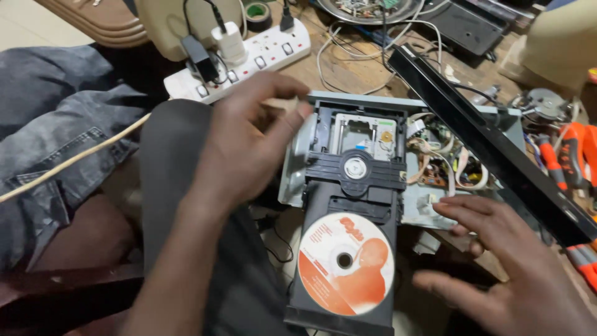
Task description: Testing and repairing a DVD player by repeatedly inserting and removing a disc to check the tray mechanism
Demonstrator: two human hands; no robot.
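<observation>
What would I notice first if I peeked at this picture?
Probably the orange and white disc, lying in the pulled-out black tray at the bottom middle. Behind it sits an opened disc player with wires and a circuit board showing. The left hand hovers at the player's left edge, the right hand is spread by the tray's right side, and a white power strip with plugs lies at the top.

A worn wooden workbench [348,71] filled the upper middle of the frame — strewn with loose cables. Pale floor [25,25] showed at upper left beside stacked tan chairs [99,18]. The light was even, soft.
</observation>
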